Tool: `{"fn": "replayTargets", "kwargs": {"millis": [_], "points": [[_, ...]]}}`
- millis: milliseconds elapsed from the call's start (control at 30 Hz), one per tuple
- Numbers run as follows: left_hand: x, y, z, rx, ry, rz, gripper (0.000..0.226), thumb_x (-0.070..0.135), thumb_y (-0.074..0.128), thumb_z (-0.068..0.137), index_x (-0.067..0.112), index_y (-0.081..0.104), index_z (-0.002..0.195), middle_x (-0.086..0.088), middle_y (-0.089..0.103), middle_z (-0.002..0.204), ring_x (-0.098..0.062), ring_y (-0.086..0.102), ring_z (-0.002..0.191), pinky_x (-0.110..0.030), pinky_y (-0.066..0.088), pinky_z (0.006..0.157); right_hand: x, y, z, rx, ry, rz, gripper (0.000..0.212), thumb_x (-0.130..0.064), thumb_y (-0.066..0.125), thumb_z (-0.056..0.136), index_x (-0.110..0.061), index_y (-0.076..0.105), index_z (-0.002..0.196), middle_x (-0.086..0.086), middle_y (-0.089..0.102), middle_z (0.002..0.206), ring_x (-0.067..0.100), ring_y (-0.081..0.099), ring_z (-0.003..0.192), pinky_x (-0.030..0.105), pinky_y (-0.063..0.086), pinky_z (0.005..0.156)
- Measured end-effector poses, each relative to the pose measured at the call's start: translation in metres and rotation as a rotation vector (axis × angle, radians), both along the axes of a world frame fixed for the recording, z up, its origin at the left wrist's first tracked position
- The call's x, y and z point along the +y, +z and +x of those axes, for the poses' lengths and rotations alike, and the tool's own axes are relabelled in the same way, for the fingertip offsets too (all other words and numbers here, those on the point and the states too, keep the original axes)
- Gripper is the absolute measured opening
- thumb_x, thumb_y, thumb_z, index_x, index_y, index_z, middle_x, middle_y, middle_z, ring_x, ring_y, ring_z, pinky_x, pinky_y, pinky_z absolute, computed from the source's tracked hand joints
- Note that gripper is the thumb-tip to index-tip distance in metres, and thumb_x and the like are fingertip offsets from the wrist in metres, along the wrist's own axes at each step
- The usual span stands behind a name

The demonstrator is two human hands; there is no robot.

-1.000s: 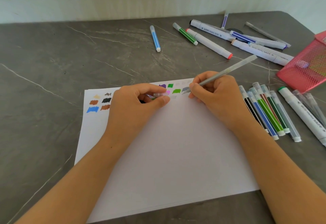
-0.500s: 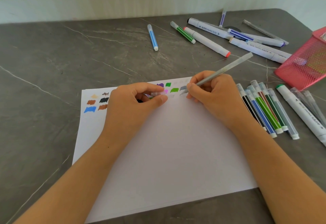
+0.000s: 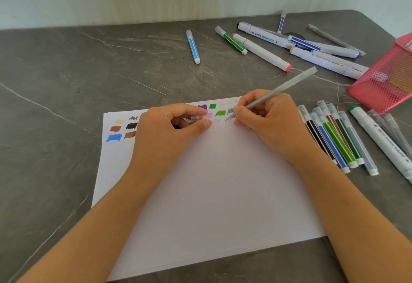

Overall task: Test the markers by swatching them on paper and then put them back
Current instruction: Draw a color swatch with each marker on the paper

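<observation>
Grey marker (image 3: 281,88) in right hand (image 3: 270,122) (tip seemingly on paper (image 3: 214,182))

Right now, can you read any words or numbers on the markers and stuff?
"Marker", after a small brand word too blurred to read: on the white marker with the black cap at the back.
Print on the white marker beside the pink mesh basket: blurred, unreadable.
Print on the green-capped white marker: unreadable.
Paper: colour swatches only, no words.

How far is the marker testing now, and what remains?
Done: many colour swatches along the paper's top. In hand: the right hand swatches with a grey pen; the left hand holds its clear cap. Left: markers lie outside the pink basket.
</observation>
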State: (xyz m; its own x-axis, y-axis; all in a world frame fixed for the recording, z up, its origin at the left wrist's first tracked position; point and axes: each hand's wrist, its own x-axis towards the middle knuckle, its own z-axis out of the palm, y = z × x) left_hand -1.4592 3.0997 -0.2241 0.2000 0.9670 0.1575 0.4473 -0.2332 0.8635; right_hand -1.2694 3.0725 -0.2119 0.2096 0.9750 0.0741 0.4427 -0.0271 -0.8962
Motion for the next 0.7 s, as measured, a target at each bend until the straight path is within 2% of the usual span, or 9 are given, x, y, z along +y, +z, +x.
{"fn": "replayTargets", "kwargs": {"millis": [133,300,700], "points": [[-0.0004,0.0006,0.0001,-0.003,-0.001,0.007,0.015,0.03,0.076,0.076,0.031,0.074,0.091,0.015,0.069,0.078,0.0,0.055,0.062,-0.006,0.041,0.059,0.0006,-0.0011,0.0,0.015,-0.017,0.014,0.006,-0.007,0.064,0.086,-0.008,0.066,0.081,0.001,0.07,0.068,0.001,0.058,0.054,0.015,0.048,0.054],[-0.0011,0.0004,0.0002,-0.012,0.001,-0.001,0.017,0.03,0.077,0.076,0.029,0.075,0.093,0.024,0.061,0.062,0.001,0.054,0.06,-0.004,0.038,0.056,0.0001,-0.001,-0.0003,0.015,-0.008,0.009,0.006,-0.006,0.064,0.086,-0.007,0.067,0.081,0.001,0.069,0.068,-0.001,0.058,0.052,0.012,0.045,0.053],[-0.0006,0.0002,0.0005,-0.017,-0.002,0.002,0.016,0.03,0.077,0.076,0.029,0.075,0.092,0.027,0.06,0.06,0.001,0.053,0.058,-0.004,0.037,0.056,-0.0009,0.0005,0.001,0.015,-0.021,0.014,0.005,-0.004,0.064,0.086,-0.003,0.067,0.082,-0.007,0.067,0.064,-0.002,0.059,0.051,0.009,0.044,0.052]]}}
